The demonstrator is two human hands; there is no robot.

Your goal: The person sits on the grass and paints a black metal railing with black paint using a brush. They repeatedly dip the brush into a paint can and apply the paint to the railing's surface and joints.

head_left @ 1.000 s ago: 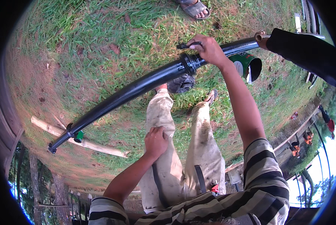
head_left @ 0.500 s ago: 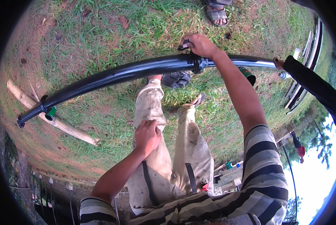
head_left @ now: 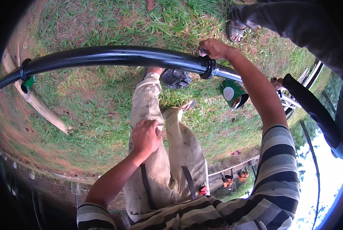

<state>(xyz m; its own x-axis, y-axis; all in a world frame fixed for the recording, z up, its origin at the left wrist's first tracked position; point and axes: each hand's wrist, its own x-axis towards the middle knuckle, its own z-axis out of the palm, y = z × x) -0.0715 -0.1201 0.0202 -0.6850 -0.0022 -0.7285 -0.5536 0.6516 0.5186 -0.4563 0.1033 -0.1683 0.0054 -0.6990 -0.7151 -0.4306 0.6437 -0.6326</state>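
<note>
A long, glossy black pipe (head_left: pixel 114 57) runs across in front of my legs, with a raised collar (head_left: pixel 208 67) right of its middle and another flange (head_left: pixel 25 69) near its left end. My right hand (head_left: pixel 216 49) is just beyond the right collar, closed on a small dark piece (head_left: pixel 203 51) whose kind I cannot make out. Curled into a fist, my left hand (head_left: pixel 145 137) rests on the knee of my stained beige trousers (head_left: pixel 150 99). Past the collar the pipe looks shiny grey, partly hidden by my right forearm.
Green cans (head_left: pixel 232 93) sit beneath the pipe at both ends. A co-worker's dark-sleeved hand (head_left: pixel 278 82) is by its right end; a sandaled foot (head_left: pixel 236 32) stands beyond. A black plastic bag (head_left: pixel 175 79) lies by my feet. A wooden pole (head_left: pixel 45 109) lies on the grass.
The view has shifted, so the pipe's left end sits higher and further left. My right hand stays near the collar with the dark piece. More of the co-worker's leg shows. My left hand stays on my knee.
</note>
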